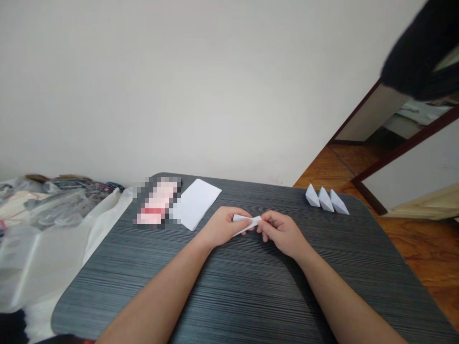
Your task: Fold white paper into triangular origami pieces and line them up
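A small folded piece of white paper (255, 221) is held just above the dark table, between both hands. My left hand (226, 224) pinches its left part, thumb on top and fingers behind. At its right end, my right hand (281, 231) grips the edge between thumb and fingertips. The creases under the fingers are hidden. Left of my hands lies a stack of white paper sheets (199, 201). Toward the right rear of the table, three folded white paper shapes (325, 198) stand in a row with pointed tops.
The dark wood-grain table (222, 296) has rounded corners and its back edge meets a pale wall (201, 86). A blurred-out pink and dark object (156, 200) lies at the left rear. Plastic-wrapped items (71, 200) pile up beside the table on the left.
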A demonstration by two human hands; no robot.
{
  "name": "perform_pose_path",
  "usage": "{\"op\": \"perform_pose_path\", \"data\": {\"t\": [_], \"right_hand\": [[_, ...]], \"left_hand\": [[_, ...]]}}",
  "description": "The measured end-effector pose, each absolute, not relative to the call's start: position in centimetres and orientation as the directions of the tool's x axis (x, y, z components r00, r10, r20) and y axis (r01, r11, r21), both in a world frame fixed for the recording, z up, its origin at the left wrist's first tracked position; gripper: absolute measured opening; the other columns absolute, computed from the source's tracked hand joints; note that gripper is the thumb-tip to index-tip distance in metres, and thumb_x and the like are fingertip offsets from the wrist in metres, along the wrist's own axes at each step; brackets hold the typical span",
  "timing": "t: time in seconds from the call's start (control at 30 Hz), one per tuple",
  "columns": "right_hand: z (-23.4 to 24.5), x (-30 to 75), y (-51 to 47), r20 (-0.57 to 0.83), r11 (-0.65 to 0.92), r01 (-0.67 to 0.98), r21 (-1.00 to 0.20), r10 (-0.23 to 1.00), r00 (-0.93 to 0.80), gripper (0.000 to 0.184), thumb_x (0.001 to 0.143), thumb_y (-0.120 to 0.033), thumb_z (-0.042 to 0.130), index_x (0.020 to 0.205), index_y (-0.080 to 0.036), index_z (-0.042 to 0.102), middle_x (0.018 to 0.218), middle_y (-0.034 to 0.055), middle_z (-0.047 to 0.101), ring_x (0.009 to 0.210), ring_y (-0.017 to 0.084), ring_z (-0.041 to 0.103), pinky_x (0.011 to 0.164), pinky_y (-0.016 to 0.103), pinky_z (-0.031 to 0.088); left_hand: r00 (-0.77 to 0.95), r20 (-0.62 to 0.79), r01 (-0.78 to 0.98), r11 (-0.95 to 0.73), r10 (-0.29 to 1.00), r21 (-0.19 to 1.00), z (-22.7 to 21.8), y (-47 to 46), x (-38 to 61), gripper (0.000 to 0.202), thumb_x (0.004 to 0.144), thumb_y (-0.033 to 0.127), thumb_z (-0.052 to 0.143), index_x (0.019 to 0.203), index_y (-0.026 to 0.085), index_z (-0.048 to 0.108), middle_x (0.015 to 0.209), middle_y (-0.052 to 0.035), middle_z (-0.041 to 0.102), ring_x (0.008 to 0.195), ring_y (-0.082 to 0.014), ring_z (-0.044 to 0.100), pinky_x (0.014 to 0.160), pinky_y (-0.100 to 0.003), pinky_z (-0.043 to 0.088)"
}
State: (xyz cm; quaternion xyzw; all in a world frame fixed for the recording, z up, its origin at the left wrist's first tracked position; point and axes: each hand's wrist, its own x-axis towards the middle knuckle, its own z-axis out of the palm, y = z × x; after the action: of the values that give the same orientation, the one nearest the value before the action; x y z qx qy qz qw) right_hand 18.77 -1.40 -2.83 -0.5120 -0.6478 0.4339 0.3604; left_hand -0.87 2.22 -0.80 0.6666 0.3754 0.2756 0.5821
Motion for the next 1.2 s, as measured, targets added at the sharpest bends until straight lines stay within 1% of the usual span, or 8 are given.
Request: {"op": "perform_pose_path", "data": {"t": [0.07,0.2,0.33,0.47,0.6,0.67,0.97,1.2], "right_hand": [[-2.92,18.68,-1.38,0.019,0.094,0.343,-0.935,0.976,-0.217,0.016,0.087,-0.028,0.051,0.078,-0.018,0.059,0.058,-0.0011,0.060,0.050,0.011,0.054,0.053,0.023,0.042],[-2.96,18.62,-1.44,0.027,0.099,0.327,-0.940,0.976,-0.217,0.012,0.086,-0.025,0.052,0.081,-0.018,0.060,0.066,0.0011,0.064,0.054,0.012,0.057,0.056,0.024,0.044],[-2.88,18.69,-1.46,0.033,0.107,0.341,-0.934,0.976,-0.217,0.014,0.086,-0.024,0.052,0.078,-0.017,0.060,0.063,0.0011,0.064,0.055,0.013,0.059,0.058,0.024,0.045],[-2.92,18.60,-1.37,0.066,0.127,0.296,-0.947,0.976,-0.207,0.011,0.085,-0.024,0.054,0.081,-0.016,0.061,0.065,0.0013,0.064,0.057,0.013,0.059,0.057,0.024,0.045],[-3.01,18.52,-1.41,0.098,0.145,0.248,-0.958,0.977,-0.190,0.012,0.085,-0.025,0.056,0.090,-0.016,0.063,0.067,0.0014,0.063,0.057,0.012,0.058,0.053,0.023,0.043],[-2.99,18.57,-1.45,0.109,0.153,0.249,-0.956,0.977,-0.184,0.014,0.085,-0.025,0.055,0.093,-0.017,0.063,0.066,0.0013,0.063,0.057,0.012,0.058,0.052,0.023,0.043],[-2.96,18.95,-1.16,0.254,0.324,0.296,-0.899,0.934,-0.251,0.016,0.086,-0.015,0.052,0.088,-0.019,0.067,0.073,0.0028,0.063,0.057,0.012,0.056,0.052,0.024,0.045],[-3.03,19.32,-1.22,0.310,0.400,0.346,-0.849,0.906,-0.287,0.024,0.084,-0.008,0.049,0.089,-0.021,0.069,0.081,0.0037,0.065,0.066,0.013,0.061,0.061,0.026,0.049]], "left_hand": [[0.587,-0.038,0.160,-0.070,0.809,0.985,-0.67,2.19,-0.87,0.024,0.082,0.031,0.052,0.081,0.012,0.067,0.072,-0.0057,0.066,0.064,-0.0135,0.059,0.060,-0.023,0.044],[0.576,-0.029,0.178,-0.091,0.817,0.980,-0.63,2.19,-0.84,0.022,0.081,0.027,0.052,0.079,0.012,0.067,0.070,-0.0046,0.066,0.064,-0.0131,0.058,0.059,-0.022,0.043],[0.562,-0.027,0.229,-0.124,0.827,0.966,-0.59,2.24,-0.86,0.021,0.080,0.027,0.053,0.077,0.012,0.068,0.070,-0.0041,0.066,0.064,-0.0128,0.057,0.059,-0.022,0.042],[0.562,-0.073,0.221,-0.065,0.824,0.973,-0.34,2.21,-0.91,0.023,0.080,0.030,0.054,0.080,0.012,0.068,0.076,-0.0059,0.069,0.068,-0.0138,0.059,0.060,-0.021,0.042],[0.546,-0.124,0.243,-0.015,0.828,0.970,-0.19,2.13,-0.97,0.027,0.079,0.035,0.055,0.079,0.012,0.068,0.074,-0.0062,0.069,0.061,-0.0121,0.056,0.052,-0.020,0.038],[0.531,-0.136,0.252,-0.003,0.836,0.968,-0.20,2.12,-0.99,0.027,0.080,0.035,0.055,0.080,0.012,0.068,0.073,-0.0061,0.069,0.059,-0.0117,0.056,0.051,-0.020,0.038],[0.538,-0.122,0.224,-0.002,0.834,0.975,-0.55,2.26,-0.93,0.024,0.080,0.033,0.054,0.080,0.013,0.067,0.078,-0.0068,0.070,0.067,-0.0138,0.060,0.059,-0.022,0.043],[0.536,-0.129,0.295,-0.042,0.834,0.954,-0.25,2.46,-1.15,0.028,0.079,0.038,0.055,0.080,0.014,0.069,0.072,-0.0041,0.068,0.057,-0.0110,0.054,0.050,-0.021,0.036]]}}
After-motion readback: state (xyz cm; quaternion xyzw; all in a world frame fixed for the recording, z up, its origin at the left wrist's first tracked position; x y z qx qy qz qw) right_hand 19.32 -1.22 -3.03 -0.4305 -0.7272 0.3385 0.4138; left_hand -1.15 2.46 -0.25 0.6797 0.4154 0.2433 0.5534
